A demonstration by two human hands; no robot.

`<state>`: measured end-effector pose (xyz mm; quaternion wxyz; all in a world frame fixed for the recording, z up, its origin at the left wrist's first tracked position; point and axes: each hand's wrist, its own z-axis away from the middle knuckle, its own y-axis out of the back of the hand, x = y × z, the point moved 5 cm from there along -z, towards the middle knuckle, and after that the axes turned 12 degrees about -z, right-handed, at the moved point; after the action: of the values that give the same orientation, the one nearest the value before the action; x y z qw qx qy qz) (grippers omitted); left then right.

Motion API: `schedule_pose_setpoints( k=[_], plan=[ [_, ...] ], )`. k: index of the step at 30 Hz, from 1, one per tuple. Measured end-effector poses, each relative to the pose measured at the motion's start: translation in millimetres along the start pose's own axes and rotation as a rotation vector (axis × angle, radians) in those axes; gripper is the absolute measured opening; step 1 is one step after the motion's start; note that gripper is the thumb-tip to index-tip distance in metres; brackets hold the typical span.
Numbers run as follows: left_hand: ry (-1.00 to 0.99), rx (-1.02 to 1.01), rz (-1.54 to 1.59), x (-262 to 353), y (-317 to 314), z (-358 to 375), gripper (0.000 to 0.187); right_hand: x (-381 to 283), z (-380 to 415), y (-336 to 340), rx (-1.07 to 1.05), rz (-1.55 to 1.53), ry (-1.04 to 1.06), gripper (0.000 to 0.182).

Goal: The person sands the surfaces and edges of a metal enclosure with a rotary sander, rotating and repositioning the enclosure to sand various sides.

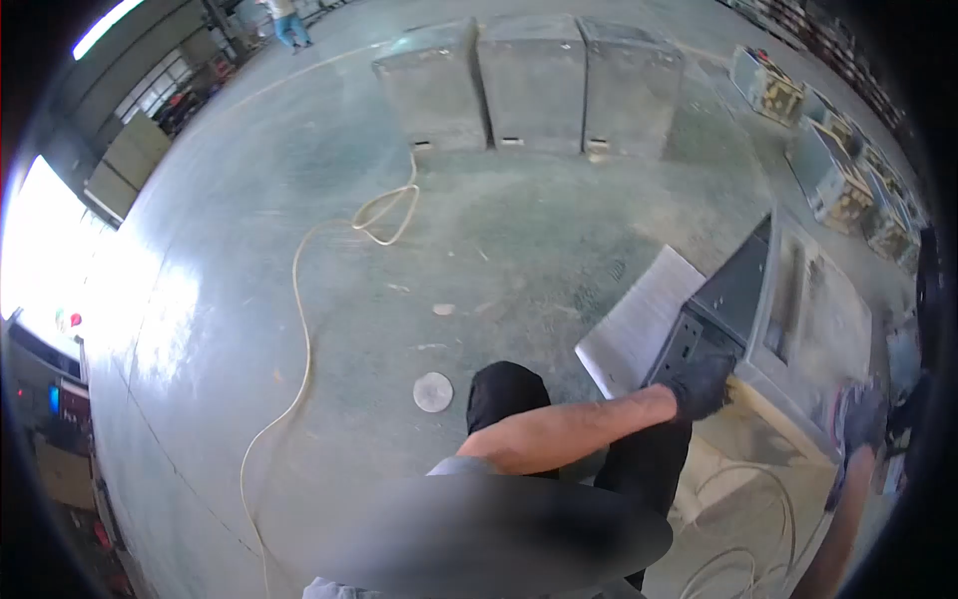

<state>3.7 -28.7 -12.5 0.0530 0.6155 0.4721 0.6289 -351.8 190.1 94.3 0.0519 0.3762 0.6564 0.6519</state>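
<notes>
My left hand [704, 384], in a dark glove, reaches across my body and grips the near corner of a grey metal cabinet [788, 309] that lies on its side on a low platform. My right hand [858, 417], also gloved, is at the cabinet's near right edge, blurred at the rim of the view. Whether it holds anything cannot be made out. The cabinet's open face shows a perforated inner panel just above my left hand.
A white sheet [639, 319] lies left of the cabinet. A round disc [432, 391] and a long pale hose [299, 329] are on the concrete floor. Three grey cabinets [529, 85] stand at the back, more [838, 180] along the right. A coiled cable [738, 529] lies near my feet. A person [289, 25] stands far off.
</notes>
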Motion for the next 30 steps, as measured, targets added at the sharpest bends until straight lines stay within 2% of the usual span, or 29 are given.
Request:
schedule_pose_setpoints(
  k=[2, 4, 6, 8, 9, 11, 14, 15, 17, 18, 20, 21, 22, 23, 25, 30],
  plan=[
    [0.025, -0.006, 0.034, 11, 4, -1, 0.029, 6, -2, -9, -0.007, 0.05, 0.009, 0.034],
    [0.046, -0.026, 0.084, 19, 6, 0, 0.029, 18, 7, -18, -0.116, 0.143, 0.006, 0.033],
    [0.08, -0.117, 0.131, 30, 9, 0, 0.028, 79, -8, -77, -0.191, 0.347, 0.041, 0.036],
    [0.079, -0.148, 0.217, 29, -13, 18, 0.026, 50, 52, -47, -0.267, 0.471, 0.225, 0.036],
    [0.036, -0.162, 0.187, 36, -34, 13, 0.024, 64, 75, -60, -0.275, 0.461, 0.199, 0.036],
    [0.011, -0.091, 0.166, 58, -53, 10, 0.022, 88, 73, -51, -0.188, 0.481, 0.212, 0.036],
    [0.011, -0.091, 0.148, 46, -33, 27, 0.02, 41, 79, -32, -0.114, 0.453, 0.226, 0.037],
    [0.041, -0.121, 0.168, 43, -26, 26, 0.021, 22, 75, -1, 0.048, -0.026, 0.03, 0.034],
    [0.066, -0.144, 0.178, 32, -8, 20, 0.022, 5, 51, 23, 0.214, -0.513, -0.169, 0.031],
    [0.048, -0.134, 0.14, 34, -5, 22, 0.024, -6, 45, 19, -0.073, -0.092, 0.009, 0.03],
    [0.041, -0.102, 0.115, 34, -1, 19, 0.026, -10, 37, 30, -0.346, 0.352, 0.207, 0.03],
    [0.043, -0.113, 0.098, 35, -1, 20, 0.028, -3, 41, 52, -0.316, -0.063, -0.088, 0.033],
    [0.045, -0.125, 0.087, 35, -5, 18, 0.031, 3, 48, 74, -0.175, -0.485, -0.35, 0.037],
    [0.049, -0.125, 0.091, 34, -4, 19, 0.031, 13, 53, 66, -0.066, -0.571, -0.398, 0.037],
    [0.059, -0.185, 0.097, 33, -7, 16, 0.033, 22, 59, 52, -0.051, -0.473, -0.33, 0.039],
    [0.036, -0.133, 0.103, 31, -14, 17, 0.031, 9, 60, 47, -0.028, -0.456, -0.259, 0.042]
  ],
)
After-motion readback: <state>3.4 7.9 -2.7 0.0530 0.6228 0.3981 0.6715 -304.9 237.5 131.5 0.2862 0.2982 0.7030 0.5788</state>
